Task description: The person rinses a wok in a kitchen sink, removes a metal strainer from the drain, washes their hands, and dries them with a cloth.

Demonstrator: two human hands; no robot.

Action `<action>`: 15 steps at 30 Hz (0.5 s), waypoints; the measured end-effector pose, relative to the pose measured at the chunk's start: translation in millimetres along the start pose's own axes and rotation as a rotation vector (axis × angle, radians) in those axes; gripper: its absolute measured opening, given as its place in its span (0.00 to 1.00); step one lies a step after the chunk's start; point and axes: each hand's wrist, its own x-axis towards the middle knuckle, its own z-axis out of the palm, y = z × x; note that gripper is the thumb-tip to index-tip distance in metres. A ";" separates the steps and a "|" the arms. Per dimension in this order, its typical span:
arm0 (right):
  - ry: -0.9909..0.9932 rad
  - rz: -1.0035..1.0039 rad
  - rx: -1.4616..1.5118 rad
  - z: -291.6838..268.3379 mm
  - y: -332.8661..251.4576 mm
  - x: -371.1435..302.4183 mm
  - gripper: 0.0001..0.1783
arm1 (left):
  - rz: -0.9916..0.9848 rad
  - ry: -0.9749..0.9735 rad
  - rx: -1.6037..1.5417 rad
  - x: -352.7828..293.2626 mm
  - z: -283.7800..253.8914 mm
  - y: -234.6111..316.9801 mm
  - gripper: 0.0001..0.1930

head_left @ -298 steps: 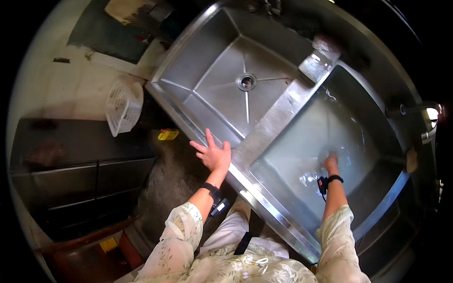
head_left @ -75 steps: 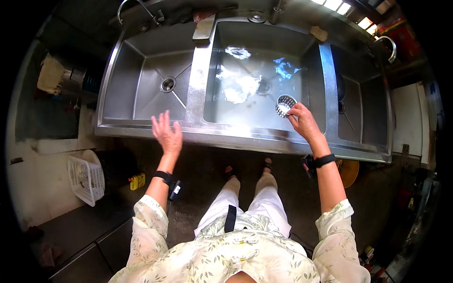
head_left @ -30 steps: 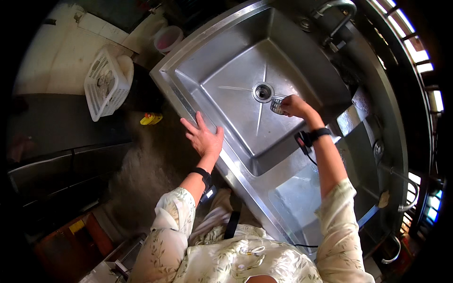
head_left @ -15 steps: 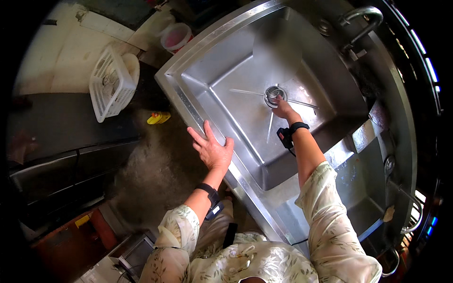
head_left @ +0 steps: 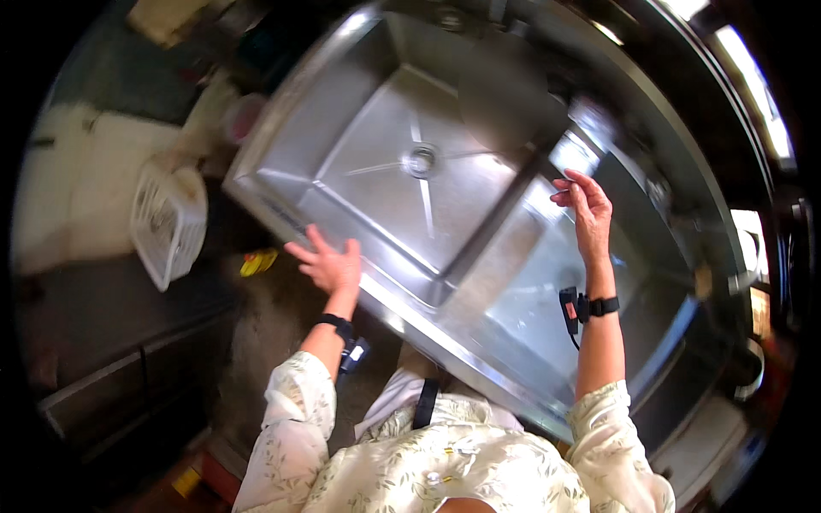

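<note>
A two-basin stainless steel sink (head_left: 256, 184) spreads in front of me. My left hand (head_left: 332, 267) is at its near left rim, fingers spread and holding nothing. Over the area beside the divider (head_left: 505, 218), my right hand (head_left: 586, 205) is raised with its fingers loosely bent and apart, and I see nothing in it. The round drain (head_left: 421, 161) lies in the left basin's floor, where several creases meet. In the right basin (head_left: 547, 291) there is a bluish sheen that looks like water. Each of my wrists wears a black strap with a small device.
A white plastic basket (head_left: 167, 224) stands on a dark counter (head_left: 111, 299) at the left. Near it lie a yellow object (head_left: 257, 262) and, farther back, a blurred pale pinkish tub (head_left: 244, 118). Metal handles line the right edge.
My right hand has left the drain and moved right, up over the divider and right basin. My left hand stays at the rim. The whole view has shifted toward the right basin.
</note>
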 end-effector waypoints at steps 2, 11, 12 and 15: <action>0.261 0.108 0.048 -58.5 29.3 -41.5 0.13 | -0.014 0.007 0.002 -3.0 1.5 -0.9 0.42; 0.781 1.033 -0.038 -234.8 200.8 -275.9 0.22 | 0.764 0.168 -0.075 -19.1 17.1 21.9 0.34; 0.868 1.003 -0.054 -245.6 214.5 -295.2 0.22 | 0.899 0.118 -0.183 -37.3 10.6 36.0 0.33; 0.995 0.898 -0.040 -284.9 245.2 -335.5 0.22 | 0.896 -0.568 -0.712 -123.4 -2.3 113.6 0.25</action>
